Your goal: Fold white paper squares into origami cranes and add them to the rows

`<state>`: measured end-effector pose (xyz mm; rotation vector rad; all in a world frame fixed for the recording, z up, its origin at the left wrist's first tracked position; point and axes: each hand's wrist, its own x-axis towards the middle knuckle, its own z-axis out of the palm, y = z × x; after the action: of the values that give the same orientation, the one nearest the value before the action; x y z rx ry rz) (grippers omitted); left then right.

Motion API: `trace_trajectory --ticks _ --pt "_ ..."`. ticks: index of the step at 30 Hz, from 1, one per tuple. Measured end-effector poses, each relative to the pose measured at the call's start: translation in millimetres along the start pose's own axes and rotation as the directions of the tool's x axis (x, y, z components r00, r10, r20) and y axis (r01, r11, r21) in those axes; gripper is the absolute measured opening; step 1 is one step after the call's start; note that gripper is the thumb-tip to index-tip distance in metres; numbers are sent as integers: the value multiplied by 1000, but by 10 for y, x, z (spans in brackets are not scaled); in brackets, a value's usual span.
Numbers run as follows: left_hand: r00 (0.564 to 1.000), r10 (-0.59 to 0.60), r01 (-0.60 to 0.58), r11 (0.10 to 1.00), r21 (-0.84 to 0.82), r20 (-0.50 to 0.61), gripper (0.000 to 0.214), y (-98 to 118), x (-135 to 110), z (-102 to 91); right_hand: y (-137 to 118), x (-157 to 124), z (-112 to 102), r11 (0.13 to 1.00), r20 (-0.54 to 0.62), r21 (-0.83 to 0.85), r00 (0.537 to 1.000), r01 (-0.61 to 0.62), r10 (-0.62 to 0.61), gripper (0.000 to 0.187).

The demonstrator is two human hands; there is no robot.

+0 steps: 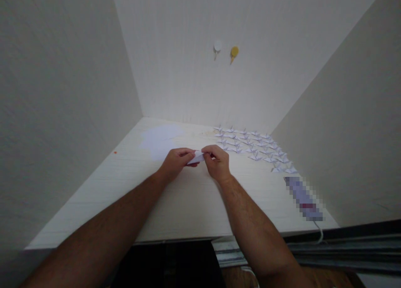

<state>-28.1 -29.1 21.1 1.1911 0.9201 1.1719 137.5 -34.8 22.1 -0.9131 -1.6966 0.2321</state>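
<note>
A small piece of folded white paper is held between my two hands above the middle of the table. My left hand pinches its left part, thumb on top and fingers beneath. The right end is gripped by the thumb and fingertips of my right hand. Its exact folds are partly hidden by my fingers. Just behind my left hand lie loose sheets of white paper. Beyond my right hand stand several rows of folded white paper cranes.
A blurred-out phone-like object with a white cable lies at the table's right. Walls enclose the white table on three sides. A white hook and a yellow hook are on the back wall. A tiny orange bit sits at left.
</note>
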Motion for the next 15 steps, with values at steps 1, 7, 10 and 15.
trace_trajectory --ticks 1,7,10,15 --pt "1000 -3 3 1000 -2 3 35 3 -1 0 -5 4 -1 1000 3 6 1000 -9 9 19" --pt "1000 -3 3 1000 -7 -4 30 0 -2 9 30 6 4 997 4 78 1000 -20 20 23" --pt "1000 -6 6 1000 17 -1 29 9 -7 14 48 2 5 996 5 71 999 -55 54 23" --pt "1000 15 -14 996 90 -10 28 26 -9 14 27 3 21 981 33 9 980 -194 194 13"
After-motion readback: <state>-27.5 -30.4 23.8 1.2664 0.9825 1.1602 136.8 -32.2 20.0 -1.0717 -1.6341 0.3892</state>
